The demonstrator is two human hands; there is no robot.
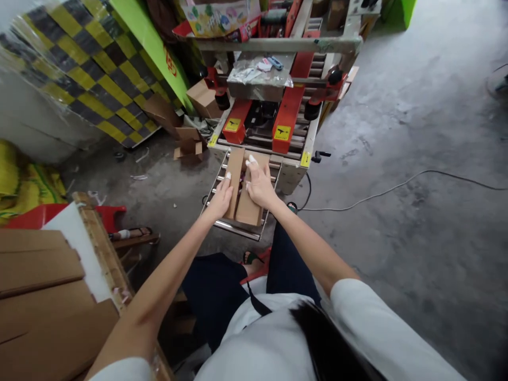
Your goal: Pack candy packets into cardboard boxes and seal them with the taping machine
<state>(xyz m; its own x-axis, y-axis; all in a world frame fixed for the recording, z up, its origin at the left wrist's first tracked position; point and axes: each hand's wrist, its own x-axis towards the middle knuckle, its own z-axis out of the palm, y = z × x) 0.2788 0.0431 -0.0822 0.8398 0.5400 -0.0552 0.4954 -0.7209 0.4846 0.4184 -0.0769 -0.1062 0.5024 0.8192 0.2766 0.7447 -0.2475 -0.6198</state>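
Note:
A brown cardboard box [249, 210] lies on a short roller table in front of me, its two long top flaps folded inward with a narrow gap between them. Something dark and pinkish shows in the gap, too small to name. My left hand [220, 200] rests on the left flap [236, 164], fingers stretched along it. On the right flap [262, 160] lies my right hand [260, 182], its fingers and thumb spread apart. White coverings are on fingertips of both hands.
Beyond the box stands a roller machine with red side guides [286, 119] and a crank handle [320, 155]. Flat cardboard [39, 301] is stacked at left. A grey cable [381, 193] crosses the floor at right. Opened cartons [188, 143] lie left of the machine.

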